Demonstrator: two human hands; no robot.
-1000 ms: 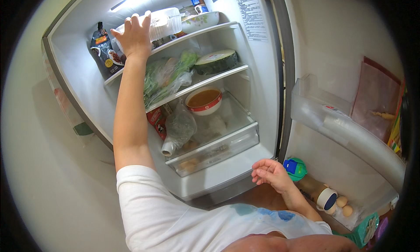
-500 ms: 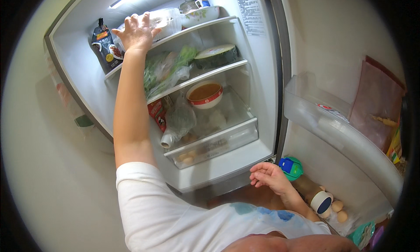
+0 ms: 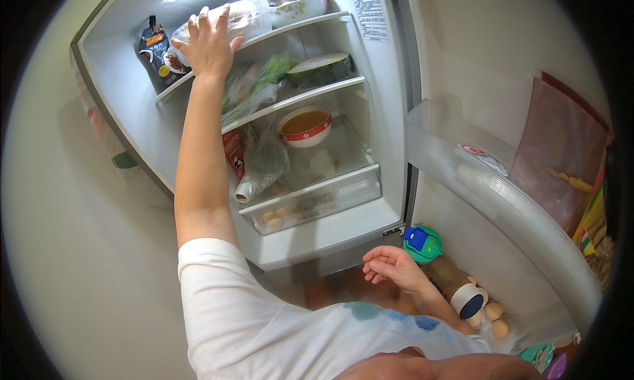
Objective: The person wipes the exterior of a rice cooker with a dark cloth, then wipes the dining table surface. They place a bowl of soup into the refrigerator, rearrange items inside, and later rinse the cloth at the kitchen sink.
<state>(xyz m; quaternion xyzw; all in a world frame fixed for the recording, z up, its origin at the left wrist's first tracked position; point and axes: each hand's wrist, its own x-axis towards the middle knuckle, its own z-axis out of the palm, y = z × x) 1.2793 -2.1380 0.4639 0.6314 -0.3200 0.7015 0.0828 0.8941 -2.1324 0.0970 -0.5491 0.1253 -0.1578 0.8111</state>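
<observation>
My left hand (image 3: 210,44) reaches up to the refrigerator's top shelf, its fingers spread against a clear plastic container (image 3: 251,20) with pale contents. To its left stands a dark sauce pouch (image 3: 156,55); on the other side is a flower-patterned bowl (image 3: 298,11) with a jar behind it. My right hand (image 3: 391,268) hangs low near the door hinge. Its fingers are loosely bent, and nothing shows in them. A green-and-blue lid (image 3: 422,243) is just beside it on the door.
Leafy greens in plastic (image 3: 257,83) and a cut melon (image 3: 320,69) occupy the middle shelf. Below are a red-rimmed bowl of brown liquid (image 3: 305,127) and a plastic bag roll (image 3: 246,190). A clear drawer (image 3: 317,198) lies underneath. The open door holds eggs (image 3: 496,319) and a clear bin (image 3: 462,132).
The view has shifted slightly, so the refrigerator sits a little higher and further left. My left hand stays on the container; its fingers have straightened a little. My right hand keeps its loose bend.
</observation>
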